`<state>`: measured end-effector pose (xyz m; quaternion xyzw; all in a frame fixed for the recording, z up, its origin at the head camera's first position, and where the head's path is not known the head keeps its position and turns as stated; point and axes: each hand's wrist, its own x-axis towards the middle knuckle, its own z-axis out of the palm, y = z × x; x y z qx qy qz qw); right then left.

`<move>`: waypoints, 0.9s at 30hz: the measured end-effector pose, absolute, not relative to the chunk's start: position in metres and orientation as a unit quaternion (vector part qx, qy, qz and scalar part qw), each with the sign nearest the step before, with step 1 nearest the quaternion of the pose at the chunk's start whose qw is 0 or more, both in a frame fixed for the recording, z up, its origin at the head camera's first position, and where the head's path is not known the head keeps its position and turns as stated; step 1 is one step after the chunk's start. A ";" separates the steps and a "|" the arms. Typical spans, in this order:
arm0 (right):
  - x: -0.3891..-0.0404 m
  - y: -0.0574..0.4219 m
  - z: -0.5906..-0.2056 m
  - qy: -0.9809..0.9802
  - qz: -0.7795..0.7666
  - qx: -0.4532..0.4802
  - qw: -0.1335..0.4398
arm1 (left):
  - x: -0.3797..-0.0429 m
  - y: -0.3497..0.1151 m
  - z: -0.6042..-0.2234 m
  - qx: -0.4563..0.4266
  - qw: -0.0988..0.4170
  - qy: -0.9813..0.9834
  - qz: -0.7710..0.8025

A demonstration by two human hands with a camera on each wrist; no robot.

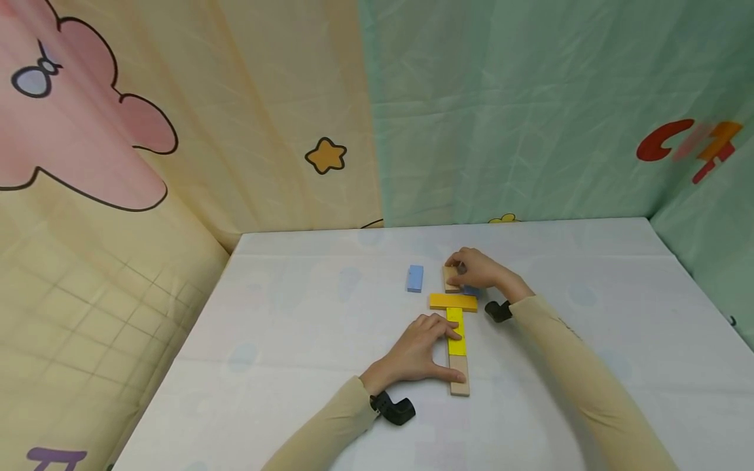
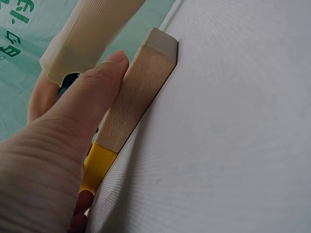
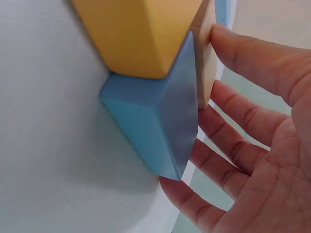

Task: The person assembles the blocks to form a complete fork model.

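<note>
My right hand [image 1: 476, 269] pinches a plain wooden block [image 1: 449, 275] between thumb and fingers at the far end of a block layout. Against that block lies a blue block [image 3: 133, 121], partly hidden by the hand in the head view. An orange-yellow block [image 1: 453, 301] lies crosswise just nearer. From its middle a bright yellow block [image 1: 455, 348] runs toward me, followed end to end by another plain wooden block [image 2: 133, 97]. My left hand [image 1: 417, 350] spreads over this stem, thumb on the near wooden block and fingertips on the yellow one.
A second blue block [image 1: 415, 279] lies apart, left of the far wooden block. The white-covered table [image 1: 283, 340] ends at printed curtains [image 1: 501, 131] behind and at the sides. Black wrist cameras [image 1: 393, 408] sit on both wrists, close over the tabletop.
</note>
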<state>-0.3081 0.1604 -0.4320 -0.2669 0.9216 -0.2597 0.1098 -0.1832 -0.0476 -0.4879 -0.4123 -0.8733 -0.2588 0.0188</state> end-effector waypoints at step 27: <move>-0.303 0.161 -0.432 0.924 -0.257 -0.257 0.120 | -0.183 -0.047 -0.486 -0.406 0.007 -0.876 -0.260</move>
